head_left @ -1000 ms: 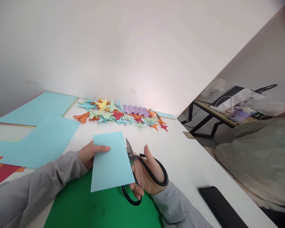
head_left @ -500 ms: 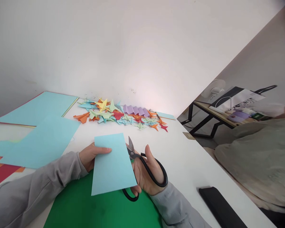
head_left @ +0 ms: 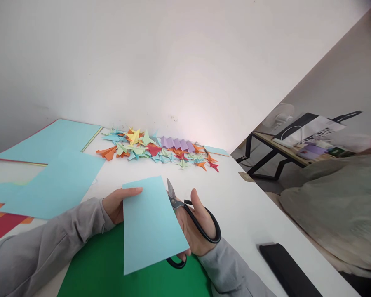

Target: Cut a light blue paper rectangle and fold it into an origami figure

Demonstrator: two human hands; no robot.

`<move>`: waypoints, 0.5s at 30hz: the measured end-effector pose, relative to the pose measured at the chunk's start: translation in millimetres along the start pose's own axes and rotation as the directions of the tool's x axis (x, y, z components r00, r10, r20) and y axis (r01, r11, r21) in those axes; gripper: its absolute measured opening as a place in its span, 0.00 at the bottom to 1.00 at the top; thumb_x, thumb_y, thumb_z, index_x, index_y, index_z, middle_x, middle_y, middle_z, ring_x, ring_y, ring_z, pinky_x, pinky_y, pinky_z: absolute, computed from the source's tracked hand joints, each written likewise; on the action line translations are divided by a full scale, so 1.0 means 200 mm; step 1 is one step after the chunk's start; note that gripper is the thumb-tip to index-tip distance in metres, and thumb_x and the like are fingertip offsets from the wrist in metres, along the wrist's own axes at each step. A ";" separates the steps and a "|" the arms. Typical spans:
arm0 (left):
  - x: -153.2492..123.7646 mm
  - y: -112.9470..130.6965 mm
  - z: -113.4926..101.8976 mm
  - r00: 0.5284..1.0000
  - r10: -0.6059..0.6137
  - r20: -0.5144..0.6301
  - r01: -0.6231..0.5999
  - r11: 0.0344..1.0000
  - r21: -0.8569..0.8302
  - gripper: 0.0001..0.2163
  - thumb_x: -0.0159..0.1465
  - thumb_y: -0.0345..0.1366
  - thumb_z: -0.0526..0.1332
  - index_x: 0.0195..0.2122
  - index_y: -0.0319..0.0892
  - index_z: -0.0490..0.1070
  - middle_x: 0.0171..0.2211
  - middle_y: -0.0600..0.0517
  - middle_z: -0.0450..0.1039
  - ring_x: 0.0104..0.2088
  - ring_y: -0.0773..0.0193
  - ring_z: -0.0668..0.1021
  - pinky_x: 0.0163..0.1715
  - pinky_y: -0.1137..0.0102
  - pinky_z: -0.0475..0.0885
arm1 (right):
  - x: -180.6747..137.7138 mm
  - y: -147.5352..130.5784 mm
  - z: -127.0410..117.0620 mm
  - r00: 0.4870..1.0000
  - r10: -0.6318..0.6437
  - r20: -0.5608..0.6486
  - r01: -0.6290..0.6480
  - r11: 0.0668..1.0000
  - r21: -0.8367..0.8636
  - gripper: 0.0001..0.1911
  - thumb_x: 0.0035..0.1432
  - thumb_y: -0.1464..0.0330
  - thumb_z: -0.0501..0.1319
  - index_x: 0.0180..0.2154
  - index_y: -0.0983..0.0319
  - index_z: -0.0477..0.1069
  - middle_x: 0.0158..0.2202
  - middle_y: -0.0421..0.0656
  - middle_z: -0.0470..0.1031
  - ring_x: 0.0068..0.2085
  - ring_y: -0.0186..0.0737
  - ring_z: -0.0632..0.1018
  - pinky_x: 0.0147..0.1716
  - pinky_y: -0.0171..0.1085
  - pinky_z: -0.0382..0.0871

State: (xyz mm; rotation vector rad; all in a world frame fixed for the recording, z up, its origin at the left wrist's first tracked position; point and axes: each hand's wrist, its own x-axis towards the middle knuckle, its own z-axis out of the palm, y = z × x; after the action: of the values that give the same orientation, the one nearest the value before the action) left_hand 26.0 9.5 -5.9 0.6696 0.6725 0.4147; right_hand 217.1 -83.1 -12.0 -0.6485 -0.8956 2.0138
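Observation:
My left hand (head_left: 119, 203) pinches the upper left edge of a light blue sheet of paper (head_left: 151, 231), thumb on top and fingers hidden beneath. Black-handled scissors (head_left: 177, 204) are in my right hand (head_left: 198, 225), their handles spread wide and one blade standing up past the sheet's right edge. The other blade is hidden by the paper. My right thumb is raised inside the upper handle loop, and the fingers are partly covered by the sheet. Under both hands lies a green sheet (head_left: 102, 264) on the white table (head_left: 235, 198).
Folded paper pieces (head_left: 153, 149) in several colours are heaped along the wall. Large blue sheets (head_left: 58, 185) and orange and red papers (head_left: 9, 225) lie at left. A black flat case (head_left: 287, 268) sits at right. Beyond, a person's clothed body (head_left: 340, 210) is beside another table (head_left: 275, 146).
The blue sheet has tilted and its lower edge has come down toward me and to the right. The scissors and my right hand have shifted slightly right; both grips hold.

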 end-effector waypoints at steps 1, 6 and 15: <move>0.00 0.00 0.00 1.000 -0.009 -0.003 0.009 1.000 0.001 0.21 0.49 0.39 0.67 0.42 0.33 0.72 0.31 0.41 0.77 0.34 0.51 0.79 0.36 0.62 0.73 | 0.00 0.00 0.00 0.999 -0.009 0.031 0.008 1.000 0.019 0.47 0.49 0.40 0.21 0.58 0.63 0.46 0.19 0.39 0.70 0.14 0.35 0.66 0.15 0.32 0.58; 0.01 0.00 0.01 0.999 0.035 -0.040 -0.033 0.998 0.052 0.22 0.46 0.34 0.68 0.43 0.35 0.71 0.34 0.43 0.77 0.35 0.50 0.79 0.36 0.60 0.74 | 0.00 -0.01 0.00 0.996 -0.040 0.079 0.038 0.999 0.018 0.46 0.50 0.41 0.21 0.58 0.63 0.44 0.17 0.38 0.70 0.13 0.36 0.67 0.15 0.31 0.57; 0.02 -0.01 0.00 0.994 0.096 -0.059 -0.091 0.993 0.078 0.20 0.47 0.33 0.68 0.43 0.36 0.72 0.34 0.43 0.78 0.33 0.51 0.79 0.34 0.60 0.75 | 0.01 -0.01 -0.01 0.999 -0.010 -0.035 0.008 0.999 -0.045 0.47 0.49 0.40 0.23 0.58 0.62 0.47 0.14 0.37 0.69 0.12 0.36 0.67 0.14 0.32 0.58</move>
State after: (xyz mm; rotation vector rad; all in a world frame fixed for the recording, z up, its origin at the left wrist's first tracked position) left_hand 29.3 10.8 -10.1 0.7643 0.7206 0.5003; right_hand 218.2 -81.1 -12.2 -0.7011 -0.9232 1.9733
